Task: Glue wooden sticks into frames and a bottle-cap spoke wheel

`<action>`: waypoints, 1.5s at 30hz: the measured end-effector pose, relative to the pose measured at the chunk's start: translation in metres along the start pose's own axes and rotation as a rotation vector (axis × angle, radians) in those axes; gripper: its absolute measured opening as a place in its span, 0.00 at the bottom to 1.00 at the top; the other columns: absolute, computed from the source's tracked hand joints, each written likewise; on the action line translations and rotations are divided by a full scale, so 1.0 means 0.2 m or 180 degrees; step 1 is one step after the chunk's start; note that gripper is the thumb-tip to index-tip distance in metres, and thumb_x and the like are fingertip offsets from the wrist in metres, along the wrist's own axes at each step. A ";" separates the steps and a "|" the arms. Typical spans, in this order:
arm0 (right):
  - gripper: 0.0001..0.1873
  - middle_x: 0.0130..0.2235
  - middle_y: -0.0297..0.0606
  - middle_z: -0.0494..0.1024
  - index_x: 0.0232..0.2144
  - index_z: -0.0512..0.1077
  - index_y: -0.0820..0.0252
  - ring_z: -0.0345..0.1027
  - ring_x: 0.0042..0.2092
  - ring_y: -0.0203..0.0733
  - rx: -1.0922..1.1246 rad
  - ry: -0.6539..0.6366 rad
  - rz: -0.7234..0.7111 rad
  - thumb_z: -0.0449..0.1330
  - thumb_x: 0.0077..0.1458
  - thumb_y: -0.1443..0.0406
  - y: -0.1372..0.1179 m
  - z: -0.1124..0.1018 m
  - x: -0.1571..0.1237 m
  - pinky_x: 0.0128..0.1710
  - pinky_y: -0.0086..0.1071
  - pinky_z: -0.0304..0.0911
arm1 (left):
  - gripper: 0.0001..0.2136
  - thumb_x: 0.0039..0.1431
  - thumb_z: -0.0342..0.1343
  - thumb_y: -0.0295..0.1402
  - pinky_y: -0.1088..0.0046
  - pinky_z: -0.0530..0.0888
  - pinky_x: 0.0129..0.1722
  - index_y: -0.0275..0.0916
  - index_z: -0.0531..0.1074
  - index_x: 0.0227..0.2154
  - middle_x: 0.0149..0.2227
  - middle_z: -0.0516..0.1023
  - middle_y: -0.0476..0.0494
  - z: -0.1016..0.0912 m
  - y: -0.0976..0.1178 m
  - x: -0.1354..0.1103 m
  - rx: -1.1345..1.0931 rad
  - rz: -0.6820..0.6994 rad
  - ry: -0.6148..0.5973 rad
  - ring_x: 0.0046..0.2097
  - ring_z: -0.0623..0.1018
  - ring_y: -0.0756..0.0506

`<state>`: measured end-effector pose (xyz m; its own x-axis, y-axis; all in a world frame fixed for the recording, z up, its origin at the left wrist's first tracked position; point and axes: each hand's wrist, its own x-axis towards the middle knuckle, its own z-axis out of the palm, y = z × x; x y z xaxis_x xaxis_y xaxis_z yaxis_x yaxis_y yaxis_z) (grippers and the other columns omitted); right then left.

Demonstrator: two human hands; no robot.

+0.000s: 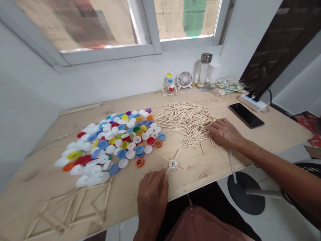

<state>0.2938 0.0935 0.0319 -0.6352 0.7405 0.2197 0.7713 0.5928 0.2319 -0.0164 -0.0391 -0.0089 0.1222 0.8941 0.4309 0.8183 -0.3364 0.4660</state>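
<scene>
My left hand (152, 194) rests at the near edge of the wooden table (276, 134), its fingers pinched on one thin stick of a small piece: a white bottle cap with sticks radiating from it (173, 163). My right hand (224, 133) lies knuckles up on the right side of a large heap of thin wooden sticks (187, 121), fingers curled into the pile; what they hold, if anything, is hidden. To the left spreads a wide scatter of coloured and white bottle caps (112, 142).
A flat frame of glued sticks (72, 209) lies at the near left. At the back stand a small stick-and-cap model (170, 85), a mini fan (184, 79), a bottle (205, 67) and packets of sticks (223, 86). A phone (246, 115) and power strip (252, 102) sit at the right.
</scene>
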 end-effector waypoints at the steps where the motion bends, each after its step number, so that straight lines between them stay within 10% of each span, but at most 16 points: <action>1: 0.11 0.29 0.39 0.74 0.26 0.70 0.60 0.62 0.35 0.42 0.0019 0.0017 0.0036 0.52 0.59 0.69 -0.01 0.01 -0.01 0.39 0.35 0.49 | 0.09 0.61 0.51 0.31 0.66 0.70 0.42 0.40 0.72 0.41 0.37 0.78 0.44 0.00 0.00 0.00 -0.0018 -0.0005 -0.0003 0.40 0.76 0.44; 31: 0.08 0.24 0.34 0.73 0.25 0.68 0.58 0.65 0.29 0.39 0.1125 0.0410 0.1006 0.53 0.54 0.70 -0.15 -0.01 -0.03 0.37 0.34 0.54 | 0.09 0.59 0.51 0.28 0.68 0.74 0.41 0.39 0.74 0.39 0.37 0.78 0.43 -0.03 0.19 0.16 -0.0951 -0.0033 0.0055 0.41 0.76 0.45; 45: 0.06 0.26 0.33 0.74 0.28 0.69 0.59 0.68 0.28 0.37 0.2336 0.0792 0.1529 0.54 0.54 0.65 -0.24 -0.09 -0.04 0.31 0.31 0.61 | 0.28 0.51 0.53 0.24 0.79 0.72 0.27 0.39 0.62 0.57 0.49 0.74 0.38 0.37 0.48 0.52 -0.3794 -0.1793 -0.1062 0.36 0.76 0.50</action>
<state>0.2616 0.0530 0.0355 -0.1637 0.9205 0.3548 0.7338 0.3540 -0.5799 0.1167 0.0431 0.0240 0.2034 0.9651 -0.1648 -0.1559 0.1981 0.9677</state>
